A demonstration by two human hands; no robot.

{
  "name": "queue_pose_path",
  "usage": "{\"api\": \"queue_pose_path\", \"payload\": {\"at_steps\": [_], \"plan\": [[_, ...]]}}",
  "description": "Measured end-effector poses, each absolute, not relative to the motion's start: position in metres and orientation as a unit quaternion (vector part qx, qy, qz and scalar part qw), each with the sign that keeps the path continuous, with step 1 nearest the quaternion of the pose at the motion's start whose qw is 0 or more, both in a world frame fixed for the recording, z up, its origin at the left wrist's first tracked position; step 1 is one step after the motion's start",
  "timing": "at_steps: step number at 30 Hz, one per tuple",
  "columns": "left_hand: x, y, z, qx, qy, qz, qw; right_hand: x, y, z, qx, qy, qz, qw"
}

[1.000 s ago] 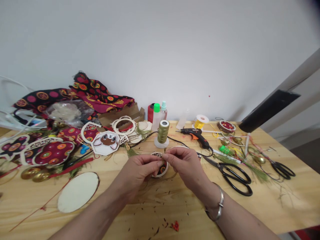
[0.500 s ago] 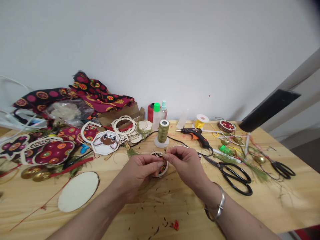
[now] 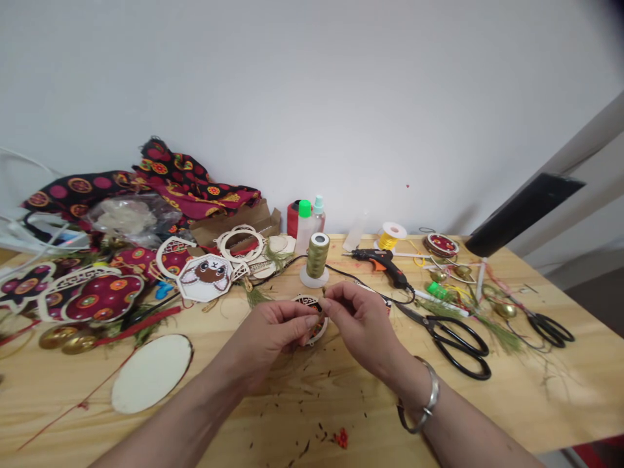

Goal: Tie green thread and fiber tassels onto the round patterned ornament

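My left hand and my right hand meet at the middle of the wooden table. My left hand is closed on a small round wooden ornament with red patterned cloth inside. The fingers of my right hand are pinched together at the ornament's top edge, on something too small to make out. A silver bracelet sits on my right wrist. A spool of olive thread stands just behind the hands.
Black scissors and a black glue gun lie to the right, more scissors farther right. A pale oval disc, cloth-covered ornaments and patterned fabric fill the left. Glue bottles stand by the wall.
My right hand has shifted slightly left and up, with its pinch now at the ornament's top. The left hand has hardly moved.
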State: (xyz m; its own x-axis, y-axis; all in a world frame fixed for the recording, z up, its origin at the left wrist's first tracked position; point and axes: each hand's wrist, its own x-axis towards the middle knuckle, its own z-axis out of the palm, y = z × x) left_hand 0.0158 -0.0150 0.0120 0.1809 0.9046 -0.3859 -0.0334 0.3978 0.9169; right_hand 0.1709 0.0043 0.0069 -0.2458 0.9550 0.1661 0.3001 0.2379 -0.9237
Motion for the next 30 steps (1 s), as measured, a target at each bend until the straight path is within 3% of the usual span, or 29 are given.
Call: {"api": "queue_pose_path", "payload": {"at_steps": [15, 30], "plan": [[0.016, -0.017, 0.015, 0.429, 0.535, 0.352, 0.637, 0.168, 0.008, 0.015, -0.439, -0.557, 0.580, 0.401], [0.016, -0.017, 0.013, 0.418, 0.521, 0.364, 0.650, 0.169, 0.004, 0.005, -0.459, -0.677, 0.408, 0.406]]}}
